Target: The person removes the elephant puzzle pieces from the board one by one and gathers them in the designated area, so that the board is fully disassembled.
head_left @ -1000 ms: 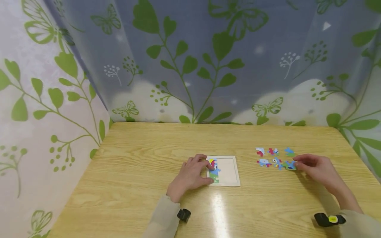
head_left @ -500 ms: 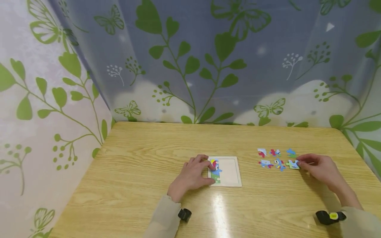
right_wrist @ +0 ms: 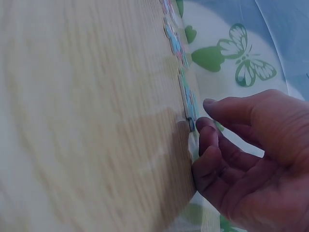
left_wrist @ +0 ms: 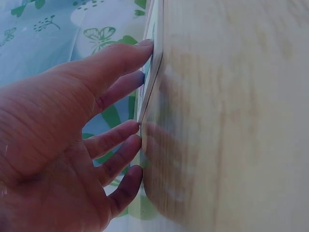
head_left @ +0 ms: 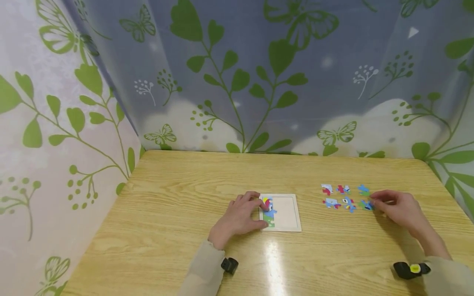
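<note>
In the head view my left hand (head_left: 238,216) rests at the left side of a white square puzzle tray (head_left: 286,211). Its fingertips touch the tray's edge and the joined puzzle pieces (head_left: 269,218) along its left side; the left wrist view shows the thumb (left_wrist: 137,50) on the rim. My right hand (head_left: 400,207) is at the right end of a blue-and-green puzzle piece (head_left: 365,205) lying on the table. In the right wrist view its index fingertip is by the end of the piece (right_wrist: 187,96), and the thumb tip stands slightly apart, above it.
More loose pieces lie in two rows, among them a blue-and-green one (head_left: 364,190), a red-and-white one (head_left: 327,189) and one with an eye (head_left: 348,203). A patterned curtain (head_left: 237,82) hangs behind the wooden table (head_left: 177,197).
The blue-and-green piece at my right fingertips caught a pale glare half a second ago and now shows its dark blue print. Both hands keep nearly the same place; the head view shifts slightly.
</note>
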The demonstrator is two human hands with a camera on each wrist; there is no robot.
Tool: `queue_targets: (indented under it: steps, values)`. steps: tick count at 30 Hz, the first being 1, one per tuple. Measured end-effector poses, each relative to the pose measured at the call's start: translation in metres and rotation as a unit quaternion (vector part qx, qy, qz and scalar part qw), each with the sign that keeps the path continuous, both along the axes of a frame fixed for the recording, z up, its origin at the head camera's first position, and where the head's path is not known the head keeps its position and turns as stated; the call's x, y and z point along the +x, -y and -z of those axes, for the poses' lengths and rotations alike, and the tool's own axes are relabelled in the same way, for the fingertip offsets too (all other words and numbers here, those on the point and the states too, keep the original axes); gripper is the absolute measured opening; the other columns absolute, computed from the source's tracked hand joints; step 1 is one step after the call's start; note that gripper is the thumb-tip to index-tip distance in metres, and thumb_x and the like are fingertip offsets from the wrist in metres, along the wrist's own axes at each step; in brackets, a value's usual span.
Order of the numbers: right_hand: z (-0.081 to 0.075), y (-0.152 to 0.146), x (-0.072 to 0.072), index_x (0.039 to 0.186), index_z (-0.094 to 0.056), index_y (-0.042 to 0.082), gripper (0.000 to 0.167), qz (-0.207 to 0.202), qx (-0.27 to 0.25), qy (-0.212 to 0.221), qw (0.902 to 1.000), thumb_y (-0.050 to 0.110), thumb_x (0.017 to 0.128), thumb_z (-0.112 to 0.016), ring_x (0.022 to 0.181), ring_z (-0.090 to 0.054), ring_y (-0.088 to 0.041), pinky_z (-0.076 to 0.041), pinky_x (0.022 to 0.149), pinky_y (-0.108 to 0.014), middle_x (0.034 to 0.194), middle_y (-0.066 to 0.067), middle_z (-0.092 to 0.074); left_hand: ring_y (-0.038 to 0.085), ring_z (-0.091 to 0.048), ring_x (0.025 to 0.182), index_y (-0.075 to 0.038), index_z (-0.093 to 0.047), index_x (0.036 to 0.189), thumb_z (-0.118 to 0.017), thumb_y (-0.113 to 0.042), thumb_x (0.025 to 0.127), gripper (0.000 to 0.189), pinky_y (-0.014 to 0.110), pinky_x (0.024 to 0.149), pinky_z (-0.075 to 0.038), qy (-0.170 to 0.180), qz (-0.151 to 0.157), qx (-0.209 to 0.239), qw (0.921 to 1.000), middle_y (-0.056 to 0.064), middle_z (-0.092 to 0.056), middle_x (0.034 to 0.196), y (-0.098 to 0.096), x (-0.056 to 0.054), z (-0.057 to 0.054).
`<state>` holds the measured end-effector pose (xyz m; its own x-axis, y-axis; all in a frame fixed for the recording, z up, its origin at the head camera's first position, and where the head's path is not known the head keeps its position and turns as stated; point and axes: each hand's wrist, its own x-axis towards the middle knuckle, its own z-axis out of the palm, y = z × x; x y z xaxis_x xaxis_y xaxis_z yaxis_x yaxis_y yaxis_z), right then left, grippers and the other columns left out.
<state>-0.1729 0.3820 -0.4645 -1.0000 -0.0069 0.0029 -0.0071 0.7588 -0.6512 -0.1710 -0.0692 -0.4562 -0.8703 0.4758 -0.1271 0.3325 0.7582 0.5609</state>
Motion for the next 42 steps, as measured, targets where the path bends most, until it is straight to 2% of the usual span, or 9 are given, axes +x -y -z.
queue_targets:
  steps: [3,7,10,14,20,24,33,42]
  values:
    - [-0.002,0.006,0.001,0.113,-0.072,-0.002,0.03,-0.001,0.003,-0.016,0.9999,0.025,0.1,-0.066,0.074,-0.056,0.013,-0.05,0.058,-0.023,0.088,0.016,-0.071,0.038,-0.04,0.142,-0.026,-0.068,0.122,-0.074,-0.039,0.092,0.033,0.061,0.113,-0.032,0.008,0.002,0.007,0.9999,0.005,-0.04,0.159,0.001,-0.002,0.0]
    - [-0.006,0.021,0.001,0.112,-0.072,0.0,0.029,-0.015,0.001,-0.026,0.9995,0.025,0.101,-0.066,0.074,-0.059,0.011,-0.051,0.06,-0.023,0.095,0.002,-0.075,0.038,-0.041,0.142,-0.023,-0.067,0.125,-0.073,-0.037,0.093,0.035,0.061,0.115,-0.031,0.013,-0.006,0.028,0.9995,0.006,-0.044,0.156,0.002,-0.005,-0.001]
    - [-0.01,0.037,0.0,0.113,-0.073,0.001,0.028,-0.03,0.002,-0.026,0.9992,0.025,0.101,-0.065,0.074,-0.06,0.008,-0.051,0.061,-0.024,0.101,-0.011,-0.075,0.038,-0.044,0.14,-0.019,-0.064,0.128,-0.073,-0.037,0.093,0.04,0.06,0.115,-0.034,0.007,-0.018,0.038,0.9991,0.01,-0.047,0.153,0.003,-0.008,-0.001]
    - [-0.015,0.06,-0.004,0.113,-0.074,0.004,0.027,-0.05,0.004,-0.017,0.9986,0.027,0.101,-0.065,0.077,-0.061,0.004,-0.051,0.061,-0.025,0.106,-0.017,-0.075,0.04,-0.043,0.139,-0.014,-0.06,0.135,-0.072,-0.038,0.092,0.05,0.06,0.114,-0.035,-0.006,-0.031,0.038,0.9988,0.014,-0.047,0.153,0.003,-0.012,0.0]
    - [-0.016,0.094,-0.01,0.112,-0.074,0.005,0.024,-0.082,-0.013,-0.021,0.9963,0.024,0.101,-0.065,0.076,-0.067,-0.011,-0.05,0.057,-0.027,0.1,-0.013,-0.076,0.04,-0.041,0.139,-0.014,-0.058,0.139,-0.071,-0.041,0.093,0.055,0.062,0.114,-0.034,-0.008,-0.04,0.031,0.9987,0.013,-0.045,0.154,0.003,-0.014,0.0]
    - [-0.014,0.116,-0.014,0.111,-0.074,0.006,0.02,-0.109,-0.027,-0.027,0.9933,0.021,0.101,-0.066,0.076,-0.068,-0.016,-0.049,0.056,-0.027,0.094,-0.01,-0.076,0.04,-0.04,0.138,-0.014,-0.057,0.14,-0.071,-0.041,0.093,0.055,0.061,0.115,-0.033,-0.008,-0.043,0.024,0.9988,0.013,-0.044,0.154,0.003,-0.014,0.002]
    - [-0.014,0.161,-0.022,0.109,-0.075,0.009,0.016,-0.152,-0.05,-0.035,0.9865,0.02,0.099,-0.068,0.083,-0.067,-0.016,-0.051,0.063,-0.026,0.098,-0.006,-0.076,0.04,-0.038,0.139,-0.016,-0.055,0.14,-0.072,-0.04,0.093,0.055,0.06,0.115,-0.033,-0.003,-0.047,0.016,0.9987,0.013,-0.042,0.155,0.002,-0.015,0.002]
    - [-0.01,0.198,-0.032,0.106,-0.075,0.008,0.014,-0.179,-0.059,-0.017,0.9819,0.017,0.097,-0.07,0.085,-0.066,-0.014,-0.053,0.07,-0.026,0.095,-0.003,-0.075,0.038,-0.036,0.137,-0.019,-0.052,0.14,-0.074,-0.041,0.091,0.057,0.056,0.112,-0.033,0.02,-0.054,0.019,0.9982,0.011,-0.037,0.157,0.002,-0.019,0.004]
